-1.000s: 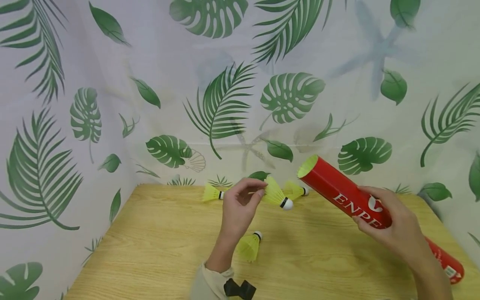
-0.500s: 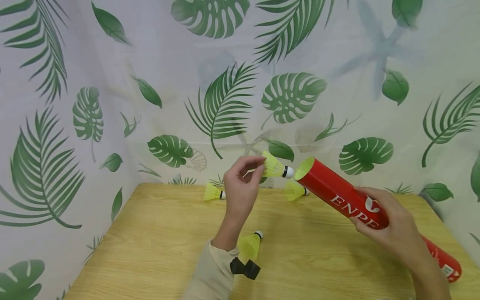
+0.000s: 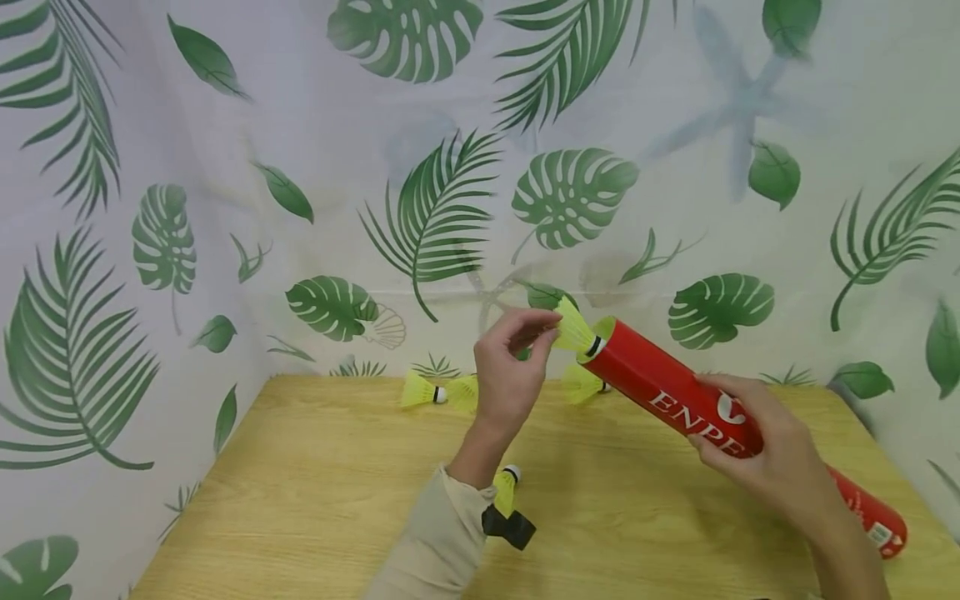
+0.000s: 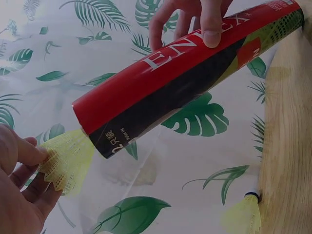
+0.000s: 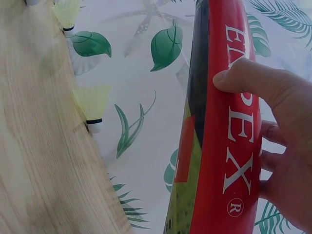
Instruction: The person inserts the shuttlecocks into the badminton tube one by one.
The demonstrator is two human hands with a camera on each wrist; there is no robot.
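My left hand (image 3: 510, 367) pinches the feathered skirt of a yellow shuttlecock (image 3: 575, 331) by its rim. The shuttlecock's white cork tip sits right at the mouth of a red shuttlecock tube (image 3: 645, 367), pointing into it. Around the tube's middle my right hand (image 3: 772, 442) keeps its grip, thumb on the lettered side in the right wrist view. The tube slants, mouth up and to the left, and its lower end shows past the right wrist. In the left wrist view the skirt (image 4: 68, 161) lies between thumb and fingers, just outside the tube's rim.
Along the wooden table's (image 3: 315, 467) back edge lie yellow shuttlecocks: one at left (image 3: 420, 390), one partly behind the left hand (image 3: 462, 392), and one below the tube mouth (image 3: 583, 383). Another shuttlecock (image 3: 506, 492) is partly hidden by the left wrist. A leaf-print cloth (image 3: 450, 100) hangs behind.
My left hand has raised the shuttlecock and carried it right, turning its cork toward the tube, so the cork is now at the tube's mouth. The right hand's hold is unchanged.
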